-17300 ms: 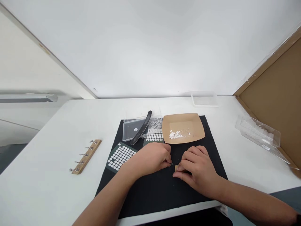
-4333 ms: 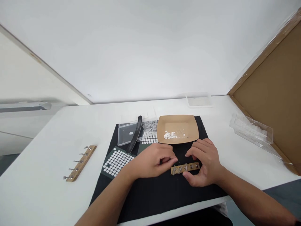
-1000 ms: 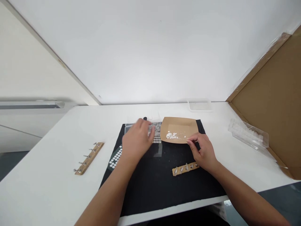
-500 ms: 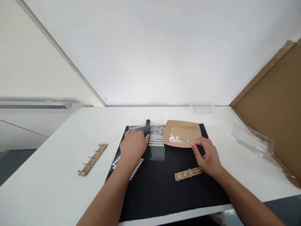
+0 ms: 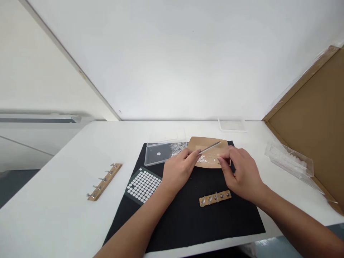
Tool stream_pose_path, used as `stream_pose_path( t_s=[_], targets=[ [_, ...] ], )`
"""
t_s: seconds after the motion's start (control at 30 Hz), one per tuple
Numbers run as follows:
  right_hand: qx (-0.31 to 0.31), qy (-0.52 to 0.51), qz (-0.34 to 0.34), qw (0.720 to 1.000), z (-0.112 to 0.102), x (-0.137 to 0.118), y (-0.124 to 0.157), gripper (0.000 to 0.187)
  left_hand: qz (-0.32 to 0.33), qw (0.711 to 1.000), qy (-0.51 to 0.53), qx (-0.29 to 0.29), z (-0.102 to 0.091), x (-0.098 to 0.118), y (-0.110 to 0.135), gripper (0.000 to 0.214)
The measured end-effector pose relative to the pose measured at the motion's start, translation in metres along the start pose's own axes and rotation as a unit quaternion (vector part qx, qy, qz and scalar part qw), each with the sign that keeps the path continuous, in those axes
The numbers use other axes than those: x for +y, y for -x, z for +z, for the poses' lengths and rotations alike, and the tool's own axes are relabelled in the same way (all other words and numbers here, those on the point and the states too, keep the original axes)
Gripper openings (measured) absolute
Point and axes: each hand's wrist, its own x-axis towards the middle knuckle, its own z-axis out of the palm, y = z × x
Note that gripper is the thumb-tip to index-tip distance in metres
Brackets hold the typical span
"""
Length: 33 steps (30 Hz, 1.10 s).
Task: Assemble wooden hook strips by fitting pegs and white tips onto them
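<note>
My left hand (image 5: pixel 180 168) is closed on a thin grey stick-like item (image 5: pixel 210 147) with a pale tip, whose exact kind I cannot make out. The item slants up to the right over a brown cardboard tray (image 5: pixel 195 142). Inside that tray lie small white pieces (image 5: pixel 202 158). My right hand (image 5: pixel 238 173) pinches thumb and fingertips together at the tray's right front edge; whatever is between them is too small to tell. Below, on the black mat (image 5: pixel 182 222), lies a wooden strip (image 5: pixel 215 198) with metal and clear fittings.
A dark sheet of white dots (image 5: pixel 143 185) lies left on the mat, near a shallow clear box (image 5: pixel 150 161) and white sticks (image 5: pixel 177 147). Another wooden strip (image 5: pixel 105 182) lies further left. Clear containers (image 5: pixel 288 161) stand right beside cardboard (image 5: pixel 311 107); a clear lid (image 5: pixel 232 125) is behind.
My left hand has moved right from the clear box to the tray and now holds the thin grey item. The dotted sheet is more exposed. My right hand stays by the tray.
</note>
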Motion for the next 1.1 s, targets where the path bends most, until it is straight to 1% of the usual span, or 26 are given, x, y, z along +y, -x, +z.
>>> stream_pose_path(
  t_s=[0.03, 0.07, 0.17, 0.27, 0.43, 0.53, 0.6, 0.7, 0.77, 0.9, 1.1],
  targets=[
    [0.030, 0.015, -0.031, 0.999, 0.001, -0.001, -0.005, 0.017, -0.006, 1.000, 0.010, -0.001, 0.002, 0.003, 0.002, 0.023],
    [0.038, 0.024, -0.044, 0.998, 0.003, -0.001, -0.008, 0.018, -0.014, 1.000, 0.022, -0.002, 0.004, 0.006, 0.003, 0.024],
    [0.047, 0.060, -0.057, 0.995, 0.013, 0.002, -0.011, 0.018, -0.040, 0.997, 0.066, 0.004, 0.003, 0.009, 0.004, 0.024],
    [0.072, 0.094, -0.069, 0.991, 0.021, 0.007, -0.011, 0.019, -0.057, 0.994, 0.098, 0.008, 0.002, 0.010, 0.003, 0.023],
    [0.112, 0.121, -0.097, 0.982, 0.039, 0.017, -0.014, 0.020, -0.044, 0.993, 0.109, -0.014, 0.004, 0.019, 0.005, 0.025],
    [0.124, 0.164, -0.126, 0.970, 0.045, 0.019, -0.015, 0.021, -0.017, 0.993, 0.119, -0.008, 0.005, 0.026, 0.007, 0.025],
    [0.127, 0.179, -0.141, 0.965, 0.045, 0.018, -0.013, 0.020, -0.004, 0.993, 0.120, 0.000, 0.003, 0.030, 0.008, 0.023],
    [0.148, 0.153, -0.130, 0.968, 0.040, 0.019, -0.011, 0.017, -0.025, 0.992, 0.122, 0.017, -0.001, 0.032, 0.007, 0.018],
    [0.162, 0.134, -0.113, 0.971, 0.037, 0.021, -0.010, 0.018, -0.043, 0.990, 0.128, 0.028, -0.004, 0.033, 0.006, 0.017],
    [0.144, 0.120, -0.107, 0.976, 0.041, 0.027, -0.008, 0.020, -0.048, 0.990, 0.132, 0.026, -0.006, 0.033, 0.006, 0.019],
    [0.136, 0.087, -0.109, 0.981, 0.050, 0.028, -0.007, 0.013, -0.060, 0.983, 0.171, 0.020, -0.005, 0.034, 0.007, 0.018]
  ],
)
